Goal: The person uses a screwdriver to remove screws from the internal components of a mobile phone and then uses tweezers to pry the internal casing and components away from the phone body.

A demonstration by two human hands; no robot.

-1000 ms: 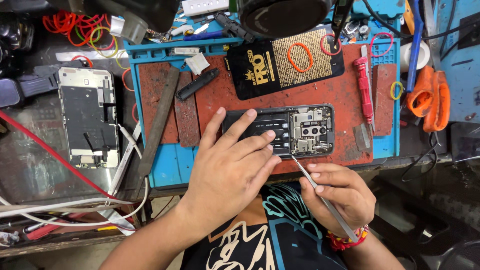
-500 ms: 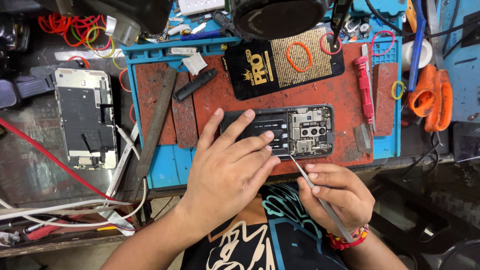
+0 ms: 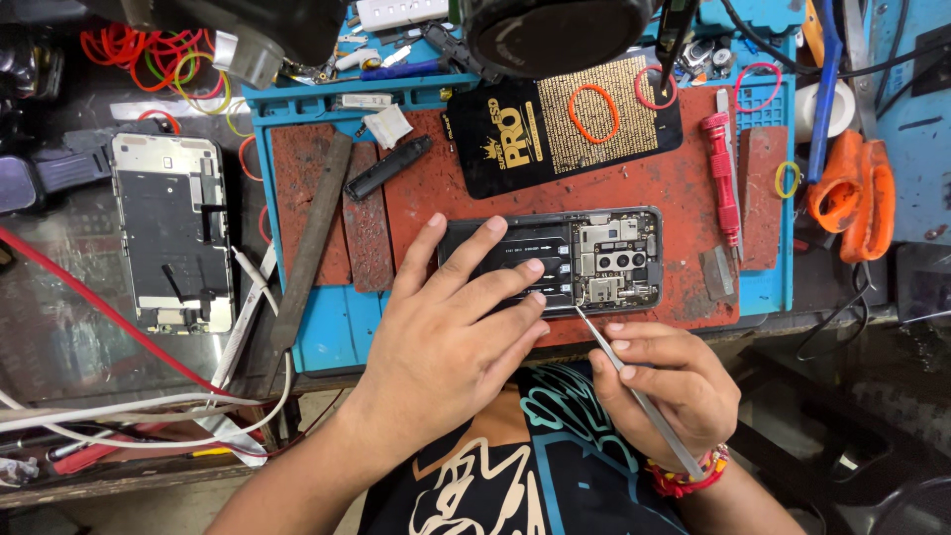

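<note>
- Opened phone [image 3: 594, 260] lies flat, back cover off, on the worn red mat [image 3: 684, 198] near the front edge of the bench; circuit board and camera parts show at its right end.
- Left hand [image 3: 451, 342] rests palm down over the phone's left half, fingers spread and pressing on it; not gripping, just pinning it to the mat.
- Right hand [image 3: 659, 381] is closed in a pinch around metal tweezers [image 3: 639, 396], held like a pen just below the phone.
- Tweezers' tip touches the lower edge of the phone, beside the board; cannot tell whether anything is caught in the tip.
- Red mat sits on a blue tray [image 3: 327, 332] with raised rim.
- On the mat above the phone: black and gold card [image 3: 515, 149] with an orange rubber band [image 3: 592, 113] lying on it.
- Right of the phone: red screwdriver [image 3: 721, 168], lying lengthwise, well apart from the hands.
- Left of the phone: metal file [image 3: 312, 238] tilted across the mat's edge, and a small black bar [image 3: 386, 168].
- Far left, off the tray: second phone frame [image 3: 173, 233], stripped, lying flat.
- Far right: orange-handled scissors [image 3: 852, 193].
</note>
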